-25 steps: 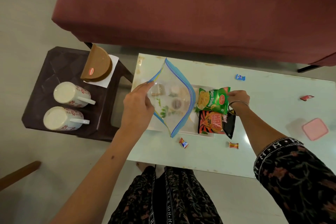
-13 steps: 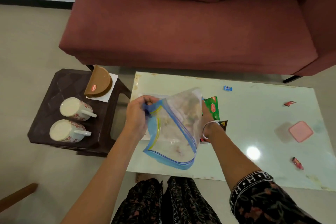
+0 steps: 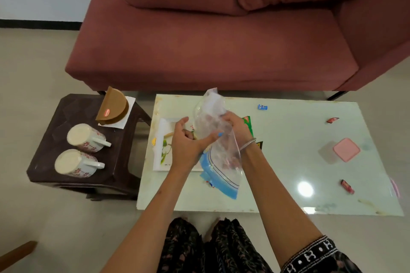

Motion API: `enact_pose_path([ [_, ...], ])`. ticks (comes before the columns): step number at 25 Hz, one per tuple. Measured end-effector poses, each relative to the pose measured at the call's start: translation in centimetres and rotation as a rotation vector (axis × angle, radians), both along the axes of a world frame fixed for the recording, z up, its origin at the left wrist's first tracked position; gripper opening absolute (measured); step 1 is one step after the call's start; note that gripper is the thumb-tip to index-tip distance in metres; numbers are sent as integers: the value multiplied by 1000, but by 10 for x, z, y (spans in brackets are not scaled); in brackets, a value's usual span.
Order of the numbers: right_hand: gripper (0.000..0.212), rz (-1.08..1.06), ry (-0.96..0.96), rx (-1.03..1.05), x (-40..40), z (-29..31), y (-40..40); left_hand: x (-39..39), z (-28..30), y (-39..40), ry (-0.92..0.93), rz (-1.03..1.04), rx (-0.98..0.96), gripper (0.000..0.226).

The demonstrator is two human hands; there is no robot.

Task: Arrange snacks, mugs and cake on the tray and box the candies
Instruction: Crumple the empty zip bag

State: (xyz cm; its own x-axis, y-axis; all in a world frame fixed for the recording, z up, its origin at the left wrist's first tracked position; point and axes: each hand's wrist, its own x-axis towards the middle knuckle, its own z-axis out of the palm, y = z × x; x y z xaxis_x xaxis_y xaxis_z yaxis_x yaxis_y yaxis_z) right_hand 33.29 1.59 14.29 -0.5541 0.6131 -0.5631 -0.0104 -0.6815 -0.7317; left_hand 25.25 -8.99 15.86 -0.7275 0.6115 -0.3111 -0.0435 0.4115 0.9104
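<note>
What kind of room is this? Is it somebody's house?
Most likely a living room in a home. A big maroon sofa stands behind a low coffee table, and a small dark side stool holds two flowered mugs and a cake.

Both hands, left hand (image 3: 188,142) and right hand (image 3: 236,127), grip a clear plastic bag (image 3: 218,139) above the tray (image 3: 160,139) on the counter (image 3: 288,162).
</note>
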Motion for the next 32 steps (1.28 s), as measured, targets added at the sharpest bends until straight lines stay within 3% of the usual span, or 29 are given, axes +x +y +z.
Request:
enact_pose_path([
  [3,38,-148,184,-53,10,22,-2,-2,-3,5,88,-71,34,100],
  [6,22,-68,225,-47,7,39,-9,0,1,11,73,-231,178,76],
  [9,5,-89,103,201,7,41,-13,4,9,14,103,-221,340,36],
  [10,14,-167,42,319,10,41,-12,5,12,17,117,-204,379,25],
  [13,20,-394,-270,517,33,46,-11,14,23,30,207,-171,463,22],
  [15,47,-310,-456,404,59,43,-12,25,30,41,270,-164,532,18],
  [16,59,-199,-392,225,73,44,-13,33,34,45,303,-190,564,15],
  [18,82,0,-4,-139,102,47,-17,58,35,50,400,-297,589,17],
  [19,90,56,196,-217,117,46,-16,72,33,51,466,-358,581,17],
  [21,96,62,374,-223,144,49,-12,102,29,51,589,-464,558,15],
  [24,84,-33,430,-136,190,53,1,151,31,53,565,-634,577,30],
  [27,61,-78,462,-47,242,65,13,217,37,53,371,-747,563,58],
  [32,39,-418,163,152,335,69,28,331,49,75,153,-541,531,85],
])
